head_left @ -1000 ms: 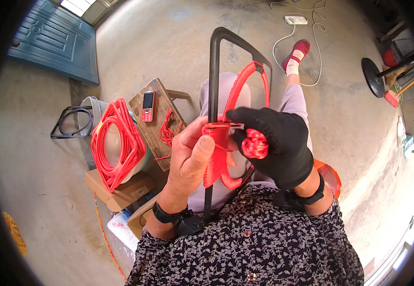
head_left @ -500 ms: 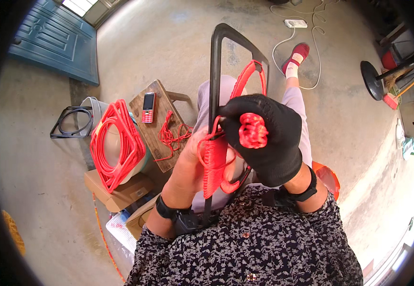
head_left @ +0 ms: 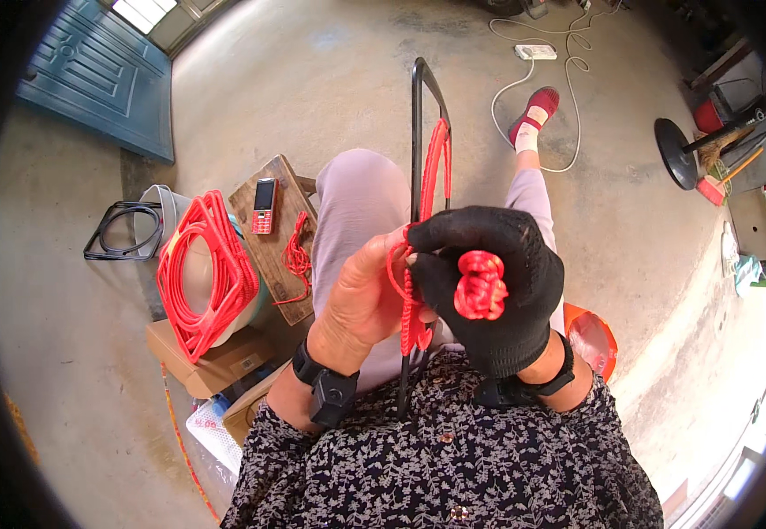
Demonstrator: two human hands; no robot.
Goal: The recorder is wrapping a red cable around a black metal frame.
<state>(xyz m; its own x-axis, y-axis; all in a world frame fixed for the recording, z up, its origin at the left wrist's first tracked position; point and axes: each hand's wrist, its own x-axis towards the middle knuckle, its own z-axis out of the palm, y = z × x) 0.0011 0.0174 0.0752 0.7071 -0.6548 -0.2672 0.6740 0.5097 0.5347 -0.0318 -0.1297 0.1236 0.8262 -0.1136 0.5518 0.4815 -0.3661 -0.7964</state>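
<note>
Red cord is stretched along a black metal frame that stands upright between the knees, running from the far top bar down to the near end at the lap. A small wound bundle of red cord is gripped in the right hand, which is covered by a black glove, its fingers curled closed around the bundle just right of the frame. The left hand is bare, with a black watch at the wrist; its fingers are bent narrowly and pinch the cord where it is wrapped at the frame's left side, touching the gloved fingers. To the left, a large coil of red cord is laid over a pale bucket, with a cardboard box near it. Beside the coil, a wooden board carries a red phone and a loose tangle of red string. Farther off, a white power strip lies on the concrete floor.
</note>
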